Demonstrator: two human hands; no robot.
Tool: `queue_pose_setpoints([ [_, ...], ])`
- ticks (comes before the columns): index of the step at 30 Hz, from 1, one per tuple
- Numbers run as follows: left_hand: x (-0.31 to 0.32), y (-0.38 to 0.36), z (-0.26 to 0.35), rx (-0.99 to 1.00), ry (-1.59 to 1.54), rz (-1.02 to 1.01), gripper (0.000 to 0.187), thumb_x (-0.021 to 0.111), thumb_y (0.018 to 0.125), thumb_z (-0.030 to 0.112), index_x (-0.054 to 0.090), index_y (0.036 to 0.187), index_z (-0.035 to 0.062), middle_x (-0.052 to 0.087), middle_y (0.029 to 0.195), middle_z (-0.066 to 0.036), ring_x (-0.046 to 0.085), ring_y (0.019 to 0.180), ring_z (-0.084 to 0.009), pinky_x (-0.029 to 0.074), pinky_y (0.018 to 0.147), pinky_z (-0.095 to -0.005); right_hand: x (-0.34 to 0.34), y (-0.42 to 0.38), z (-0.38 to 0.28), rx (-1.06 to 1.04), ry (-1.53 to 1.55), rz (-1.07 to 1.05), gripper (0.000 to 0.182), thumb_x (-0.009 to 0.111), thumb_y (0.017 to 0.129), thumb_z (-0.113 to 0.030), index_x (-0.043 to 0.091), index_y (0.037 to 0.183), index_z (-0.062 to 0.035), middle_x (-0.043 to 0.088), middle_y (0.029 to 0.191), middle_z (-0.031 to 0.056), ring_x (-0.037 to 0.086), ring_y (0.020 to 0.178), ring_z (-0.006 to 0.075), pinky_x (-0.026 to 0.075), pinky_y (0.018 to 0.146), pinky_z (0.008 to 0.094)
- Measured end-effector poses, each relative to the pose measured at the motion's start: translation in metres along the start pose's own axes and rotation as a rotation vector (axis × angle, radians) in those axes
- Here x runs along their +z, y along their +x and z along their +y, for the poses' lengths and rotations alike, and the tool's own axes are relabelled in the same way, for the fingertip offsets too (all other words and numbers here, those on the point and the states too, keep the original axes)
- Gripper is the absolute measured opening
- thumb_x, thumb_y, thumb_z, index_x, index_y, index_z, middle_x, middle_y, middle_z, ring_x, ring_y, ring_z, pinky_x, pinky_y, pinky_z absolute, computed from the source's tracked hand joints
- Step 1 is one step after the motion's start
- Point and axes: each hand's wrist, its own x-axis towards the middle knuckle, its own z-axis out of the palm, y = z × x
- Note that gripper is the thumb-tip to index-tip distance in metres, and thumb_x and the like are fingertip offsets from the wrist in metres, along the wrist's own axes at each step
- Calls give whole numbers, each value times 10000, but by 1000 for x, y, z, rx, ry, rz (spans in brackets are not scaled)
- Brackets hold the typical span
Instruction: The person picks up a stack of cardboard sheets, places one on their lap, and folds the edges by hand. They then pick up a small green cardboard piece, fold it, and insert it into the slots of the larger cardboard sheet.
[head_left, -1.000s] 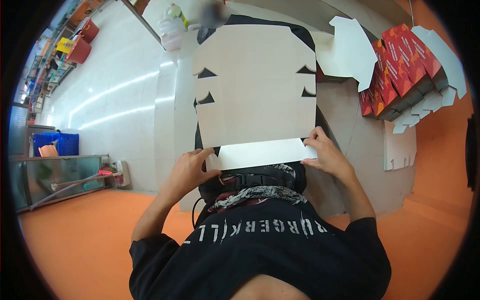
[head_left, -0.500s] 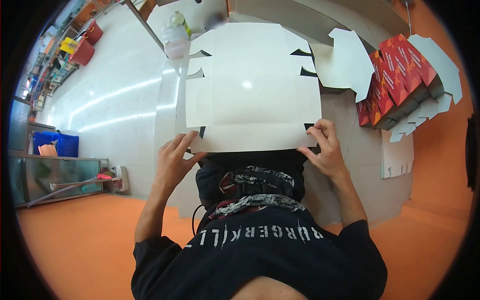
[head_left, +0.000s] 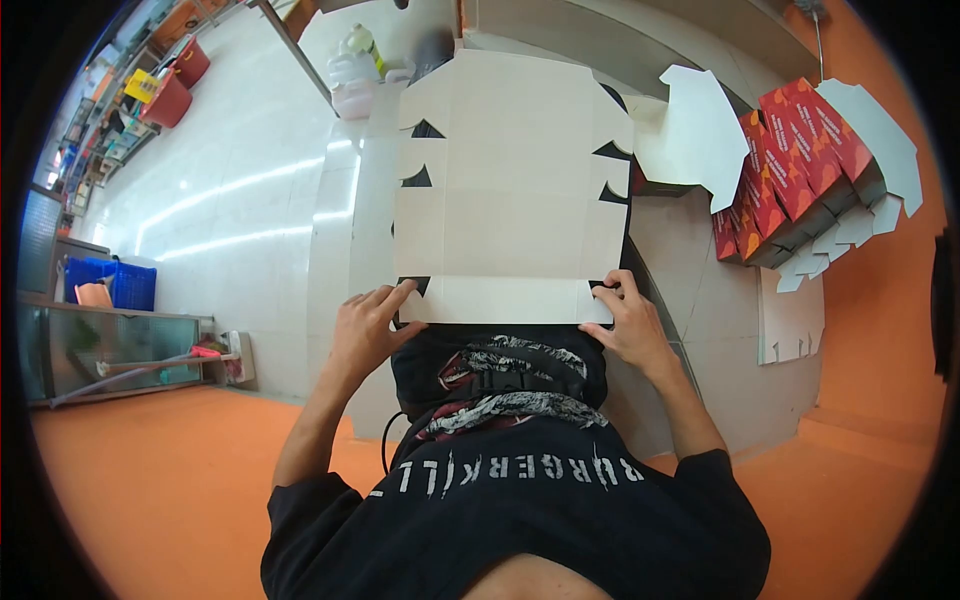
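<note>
Holding a flat, die-cut carton blank [head_left: 510, 190] by its nearest edge, both hands at the lower corners. Pale, matte cardboard, rectangular overall, scored by faint fold lines into panels, with curved notches cut into each side and small tabs at the corners. Narrow bottom flap creased along a straight score, lighter than the panel above.

Left hand [head_left: 365, 335] at the lower left corner, fingers spread and curled loosely, fingertips pressing the flap's edge; grip partly closed on the cardboard. Right hand [head_left: 630, 330] at the lower right corner, thumb and forefinger pinched on the corner tab, remaining fingers folded beneath.

Blank raised in front of the chest, over a dark bag [head_left: 500, 365] with a black buckle and a patterned grey-and-white cloth wrapped about it. Black T-shirt [head_left: 520, 500] below, printed with white block letters.

To the right, a row of glossy red printed cartons [head_left: 790, 160], folded up and leaning together, their white flaps fanning outward. Beside them another unfolded white blank [head_left: 700, 120] with rounded lobes. Smooth orange floor [head_left: 150, 480] all around, glossy white tiles [head_left: 220, 200] farther left, a blue plastic crate [head_left: 125, 285] at the far left.
</note>
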Motion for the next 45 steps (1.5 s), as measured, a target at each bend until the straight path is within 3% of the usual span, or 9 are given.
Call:
queue_pose_setpoints([
  [5, -4, 2, 6, -3, 50, -34, 551, 815, 682, 269, 591, 1150, 83, 642, 801, -73, 637, 689, -260, 508, 650, -363, -18, 2, -18, 70, -126, -45, 539, 824, 688, -286, 600, 1105, -28, 488, 1114, 138, 579, 1022, 287, 469, 875, 403],
  [8, -5, 2, 9, 8, 66, -46, 543, 811, 684, 267, 583, 1142, 83, 640, 788, -61, 637, 690, -253, 504, 647, -355, -18, 12, -25, -151, -227, 148, 492, 785, 730, -273, 605, 1130, -51, 522, 1119, 144, 547, 1073, 283, 438, 902, 402],
  [11, -2, 4, 8, 35, 60, -30, 548, 811, 683, 268, 578, 1144, 83, 645, 781, -59, 644, 704, -250, 503, 646, -356, -5, 50, -16, -325, -90, 215, 418, 737, 771, -214, 601, 1134, -59, 556, 1119, 137, 556, 1035, 290, 453, 859, 397],
  [18, -8, 1, 18, 9, 111, -117, 586, 806, 690, 275, 557, 1185, 85, 655, 847, -58, 651, 739, -243, 489, 721, -355, -13, 154, -25, -263, -80, 98, 344, 728, 767, -137, 587, 1076, -81, 551, 1021, 105, 567, 1026, 282, 475, 847, 406],
  [21, -28, -3, 39, -43, 161, -285, 679, 811, 679, 282, 537, 1273, 99, 652, 969, -93, 633, 881, -270, 440, 847, -407, -9, 155, -30, -192, -16, 76, 360, 736, 759, -148, 570, 1076, -109, 537, 995, 84, 581, 942, 282, 477, 819, 398],
  [25, -45, -2, 66, -27, 316, -218, 660, 781, 717, 283, 523, 1301, 115, 517, 1229, -128, 475, 1171, -289, 346, 969, -477, -17, 163, -31, -135, -10, -62, 353, 754, 743, -161, 556, 1026, -89, 555, 1021, 97, 605, 952, 301, 501, 831, 413],
  [31, 17, 31, 73, 372, 401, -215, 603, 729, 719, 159, 529, 1282, 82, 458, 1301, -136, 418, 1244, -301, 336, 1008, -485, -27, 172, -26, -105, 21, -121, 324, 738, 737, -178, 551, 987, -95, 560, 1008, 96, 603, 944, 308, 491, 805, 409],
  [42, 10, 35, 63, 292, 257, -338, 587, 752, 682, 162, 514, 1209, 57, 498, 1138, -109, 484, 1070, -267, 406, 863, -396, -20, 159, -11, -142, 53, -3, 295, 726, 754, -194, 560, 971, -83, 564, 979, 103, 602, 909, 303, 481, 802, 410],
  [45, 16, 36, 66, 350, 312, -306, 562, 740, 694, 167, 515, 1195, 50, 501, 1129, -110, 488, 1045, -262, 408, 846, -391, -21, 164, -8, -229, 75, 18, 267, 734, 745, -159, 576, 939, -66, 563, 881, 92, 578, 800, 249, 472, 742, 369],
])
